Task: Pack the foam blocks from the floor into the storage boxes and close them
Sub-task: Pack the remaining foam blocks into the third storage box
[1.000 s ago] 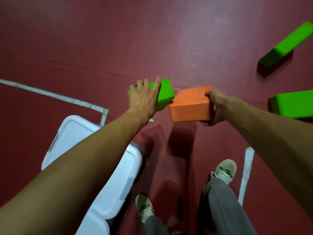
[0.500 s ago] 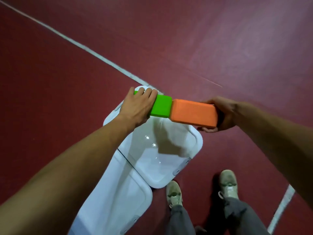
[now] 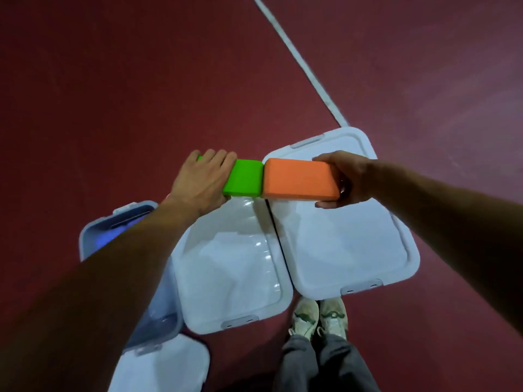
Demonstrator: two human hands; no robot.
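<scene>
Left hand (image 3: 202, 181) grips green block (image 3: 245, 178); right hand (image 3: 349, 176), orange block (image 3: 298, 179).

Both bare forearms extend forward and inward from the lower corners, with the wrists roughly level with each other. The left hand (image 3: 203, 179) lies back-up over the left end of the bright green rectangular foam block (image 3: 245, 178), its fingers held together across the top and apparently curled over the far edge. The right hand (image 3: 346, 179) grips the right end of the orange rectangular foam block (image 3: 298, 179), with digits wrapped onto its far and near sides.
</scene>
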